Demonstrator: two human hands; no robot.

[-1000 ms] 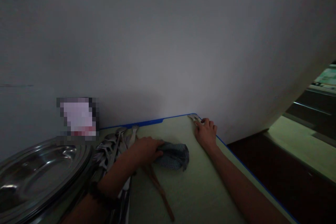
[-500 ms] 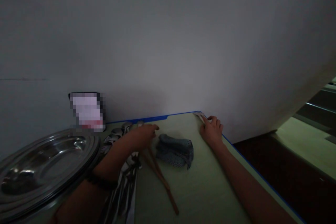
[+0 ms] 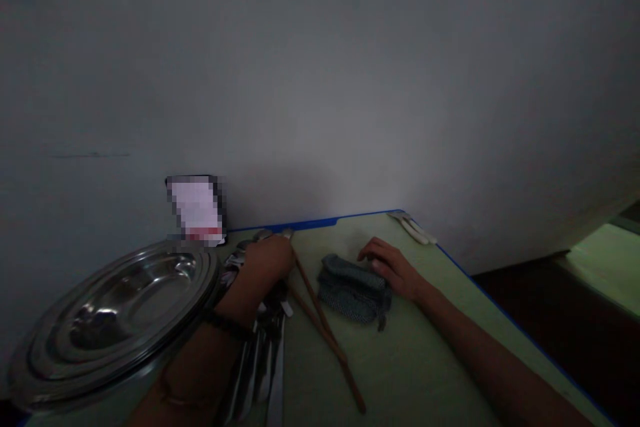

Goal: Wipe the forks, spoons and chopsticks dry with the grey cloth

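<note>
My left hand (image 3: pixel 273 259) reaches down over a row of metal spoons (image 3: pixel 255 373), at the upper end of two crossed brown wooden sticks (image 3: pixel 330 343). Its fingers are hidden behind the back of the hand, so I cannot see whether it grips anything. My right hand (image 3: pixel 393 268) is at the right side of a crumpled grey-blue cloth (image 3: pixel 353 293), fingers loosely bent and apart, holding nothing visible. A pair of white-handled scissors (image 3: pixel 419 232) lies near the far right corner, beyond that hand.
Stacked oval metal trays (image 3: pixel 150 307) stand at the left of the pale green table (image 3: pixel 400 373), which has a blue edge. A phone-like device with a blurred screen (image 3: pixel 197 210) leans against the grey wall (image 3: pixel 320 80) behind.
My right hand has let go of the scissors at the corner and moved left and nearer, to the cloth. My left hand has drawn back over the spoons. The view has shifted slightly left.
</note>
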